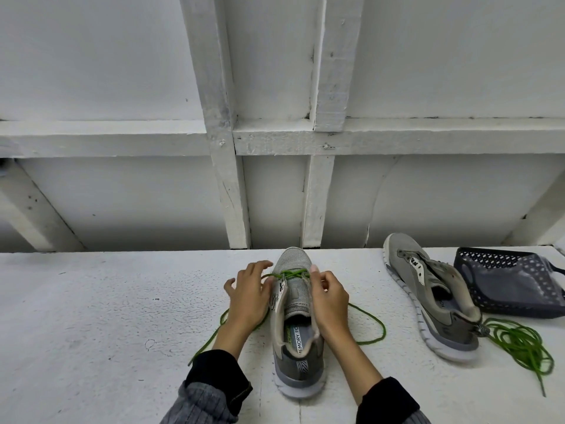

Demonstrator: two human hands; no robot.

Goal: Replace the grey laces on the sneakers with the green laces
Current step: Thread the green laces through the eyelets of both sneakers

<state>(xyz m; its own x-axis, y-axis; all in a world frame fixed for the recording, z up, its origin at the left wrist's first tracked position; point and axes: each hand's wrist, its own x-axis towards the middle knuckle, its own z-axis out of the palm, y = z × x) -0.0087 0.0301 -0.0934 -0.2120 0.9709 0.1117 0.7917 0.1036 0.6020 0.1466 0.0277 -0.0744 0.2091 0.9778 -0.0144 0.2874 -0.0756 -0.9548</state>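
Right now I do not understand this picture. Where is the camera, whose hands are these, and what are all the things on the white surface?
There is no machine here. One camera sits on a person's head and looks forward and down, so you see that person's own two hands. The left hand and right hand work at the front of a grey shoe that stands on a white table. They are threading a green lace through its lowest holes; its loose ends trail on both sides. The right hand seems to pinch the lace; the left hand's grip is unclear. To the right lies a second shoe, tipped on its side, with no lace that I can see. Beside it lie another green lace and a dark mesh bag.
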